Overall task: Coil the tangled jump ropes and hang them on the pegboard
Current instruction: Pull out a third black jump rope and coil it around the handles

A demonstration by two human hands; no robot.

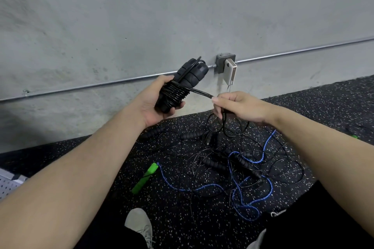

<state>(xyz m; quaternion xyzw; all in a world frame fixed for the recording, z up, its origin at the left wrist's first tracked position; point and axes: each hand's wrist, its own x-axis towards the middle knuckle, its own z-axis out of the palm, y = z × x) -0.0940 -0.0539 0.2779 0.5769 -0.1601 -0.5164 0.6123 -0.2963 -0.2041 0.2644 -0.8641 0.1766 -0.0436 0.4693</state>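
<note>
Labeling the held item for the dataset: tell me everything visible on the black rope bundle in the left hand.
The black rope bundle is a pair of black ribbed, foam-looking handles held side by side, tilted up and away toward the wall. Glossy black cord is wound in tight turns around their middle. The left hand has a grip on the lower part, thumb on the coils. One cord strand runs taut from the coils to the right hand, which pinches it; below that hand the cord hangs in loose loops toward the floor tangle.
</note>
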